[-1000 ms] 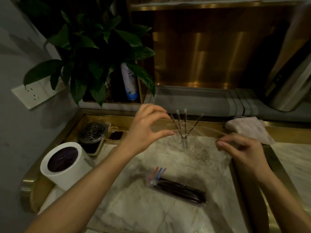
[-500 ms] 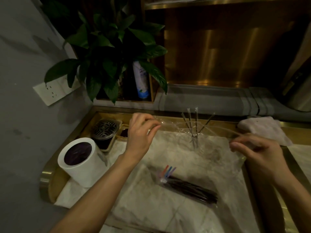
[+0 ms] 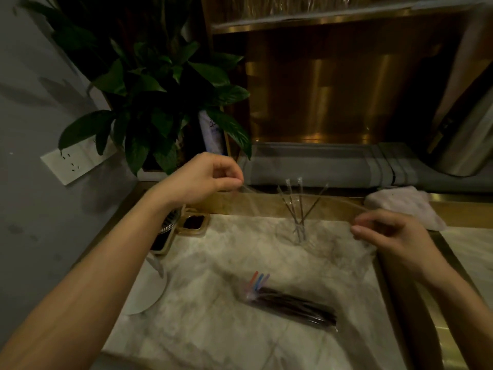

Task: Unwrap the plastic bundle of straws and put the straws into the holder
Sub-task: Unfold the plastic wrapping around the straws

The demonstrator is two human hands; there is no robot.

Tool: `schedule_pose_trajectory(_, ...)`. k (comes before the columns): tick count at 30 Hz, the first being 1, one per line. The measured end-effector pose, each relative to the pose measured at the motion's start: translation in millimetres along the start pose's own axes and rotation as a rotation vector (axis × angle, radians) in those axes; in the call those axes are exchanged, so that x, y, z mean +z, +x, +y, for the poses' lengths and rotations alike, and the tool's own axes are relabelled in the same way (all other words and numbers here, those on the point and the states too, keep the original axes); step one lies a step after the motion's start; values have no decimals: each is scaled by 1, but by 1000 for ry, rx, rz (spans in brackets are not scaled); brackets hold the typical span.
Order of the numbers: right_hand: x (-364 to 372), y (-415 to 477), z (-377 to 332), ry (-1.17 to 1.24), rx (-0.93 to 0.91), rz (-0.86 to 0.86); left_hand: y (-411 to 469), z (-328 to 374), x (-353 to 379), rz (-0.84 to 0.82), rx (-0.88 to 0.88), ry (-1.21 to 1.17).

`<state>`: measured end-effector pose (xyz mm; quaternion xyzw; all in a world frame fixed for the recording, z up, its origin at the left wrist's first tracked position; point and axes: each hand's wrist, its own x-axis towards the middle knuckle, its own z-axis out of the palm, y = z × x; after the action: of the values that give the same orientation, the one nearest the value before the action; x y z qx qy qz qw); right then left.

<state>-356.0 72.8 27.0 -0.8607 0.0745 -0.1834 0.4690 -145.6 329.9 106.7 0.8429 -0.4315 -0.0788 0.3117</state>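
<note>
Both hands pinching clear film stretched between them, left hand and right hand; wrapped straw bundle lying below, between, long axis running toward right hand, nearer.

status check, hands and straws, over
Left hand and right hand pinch clear plastic wrap stretched between them. Few straws upright in clear holder. Wrapped bundle lies unopened on counter. Nothing blocking.

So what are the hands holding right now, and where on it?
A clear plastic sheet, stretched between them: the left hand pinches its left edge, the right hand its right edge.
</note>
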Motion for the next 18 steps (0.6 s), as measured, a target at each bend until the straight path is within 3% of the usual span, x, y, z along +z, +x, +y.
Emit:
schedule_pose_trajectory(7,-23,34,-32,-267,-93,-222,8,-10,9,14,-53,-75)
schedule_pose_trajectory(13,3,81,-76,-626,-353,-359,7,-7,9,13,-51,-77)
schedule_pose_trajectory(18,30,110,-82,-713,-320,-444,7,-7,10,18,-51,-95)
